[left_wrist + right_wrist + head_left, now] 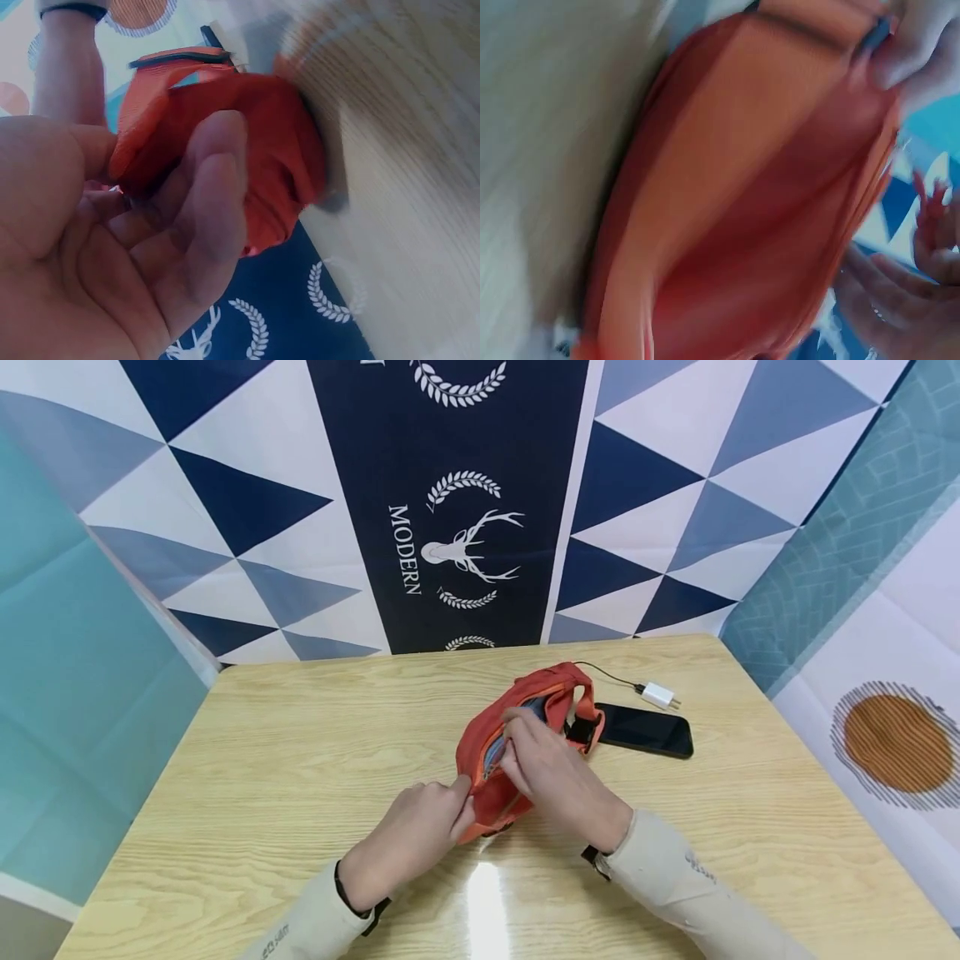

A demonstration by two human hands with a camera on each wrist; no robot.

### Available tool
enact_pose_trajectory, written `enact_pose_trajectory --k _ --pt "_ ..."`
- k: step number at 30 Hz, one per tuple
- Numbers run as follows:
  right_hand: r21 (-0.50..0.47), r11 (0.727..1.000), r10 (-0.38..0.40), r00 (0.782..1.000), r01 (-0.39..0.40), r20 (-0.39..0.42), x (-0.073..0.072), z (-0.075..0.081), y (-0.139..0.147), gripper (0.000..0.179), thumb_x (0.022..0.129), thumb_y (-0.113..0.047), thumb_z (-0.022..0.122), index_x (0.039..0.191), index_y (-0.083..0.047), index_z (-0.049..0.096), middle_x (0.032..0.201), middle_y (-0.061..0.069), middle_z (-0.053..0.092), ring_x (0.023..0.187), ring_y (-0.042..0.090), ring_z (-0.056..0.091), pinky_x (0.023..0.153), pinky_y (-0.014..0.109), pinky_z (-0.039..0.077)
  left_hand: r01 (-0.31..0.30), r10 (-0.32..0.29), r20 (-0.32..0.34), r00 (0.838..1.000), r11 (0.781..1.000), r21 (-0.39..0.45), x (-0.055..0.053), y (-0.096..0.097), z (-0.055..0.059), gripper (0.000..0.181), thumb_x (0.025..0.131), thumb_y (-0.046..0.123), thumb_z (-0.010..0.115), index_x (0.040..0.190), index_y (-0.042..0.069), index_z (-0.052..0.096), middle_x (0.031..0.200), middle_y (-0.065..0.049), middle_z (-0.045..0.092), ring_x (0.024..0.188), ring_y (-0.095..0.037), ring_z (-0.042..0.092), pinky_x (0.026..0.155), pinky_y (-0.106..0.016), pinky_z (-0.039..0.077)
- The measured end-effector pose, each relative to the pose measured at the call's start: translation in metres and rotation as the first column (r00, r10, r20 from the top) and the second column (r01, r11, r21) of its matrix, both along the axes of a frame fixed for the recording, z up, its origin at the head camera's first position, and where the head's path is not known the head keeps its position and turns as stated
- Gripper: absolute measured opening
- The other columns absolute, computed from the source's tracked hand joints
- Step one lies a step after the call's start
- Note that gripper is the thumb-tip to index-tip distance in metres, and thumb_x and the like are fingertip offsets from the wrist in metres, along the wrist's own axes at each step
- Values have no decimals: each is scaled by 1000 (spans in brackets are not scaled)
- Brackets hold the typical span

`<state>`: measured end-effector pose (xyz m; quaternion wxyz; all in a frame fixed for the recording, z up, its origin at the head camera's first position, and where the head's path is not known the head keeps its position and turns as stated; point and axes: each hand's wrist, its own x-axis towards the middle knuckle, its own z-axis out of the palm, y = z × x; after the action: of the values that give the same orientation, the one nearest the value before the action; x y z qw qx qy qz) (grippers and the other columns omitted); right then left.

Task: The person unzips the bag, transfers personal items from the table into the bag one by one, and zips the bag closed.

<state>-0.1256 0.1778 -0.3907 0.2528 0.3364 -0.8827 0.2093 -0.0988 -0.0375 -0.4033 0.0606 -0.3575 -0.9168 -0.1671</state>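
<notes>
The left hand is pinching the near end of a red waist bag on a wooden table, while the right hand is curling at its open mouth; whether it is gripping anything cannot be told. Blue-grey material is showing inside. A white charger plug is lying near a black smartphone.
</notes>
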Motion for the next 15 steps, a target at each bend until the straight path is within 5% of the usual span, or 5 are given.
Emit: enact_pose_trajectory --k 8,15 --pt "166 976 -108 977 139 -183 -9 6 9 16 95 -15 47 87 -6 58 91 7 56 80 24 50 67 34 37 -14 13 -63 998 1000 -21 3 1 -2 15 97 16 54 83 12 49 53 10 33 45 -1 28 36 -19 22" --pt "197 963 -146 970 185 -195 -13 12 17 11 90 -11 57 82 -5 60 75 6 53 70 23 52 62 33 35 -23 21 -71 997 999 -30 2 3 -1 15 97 15 54 83 12 49 53 10 31 44 -1 26 37 -19 21"
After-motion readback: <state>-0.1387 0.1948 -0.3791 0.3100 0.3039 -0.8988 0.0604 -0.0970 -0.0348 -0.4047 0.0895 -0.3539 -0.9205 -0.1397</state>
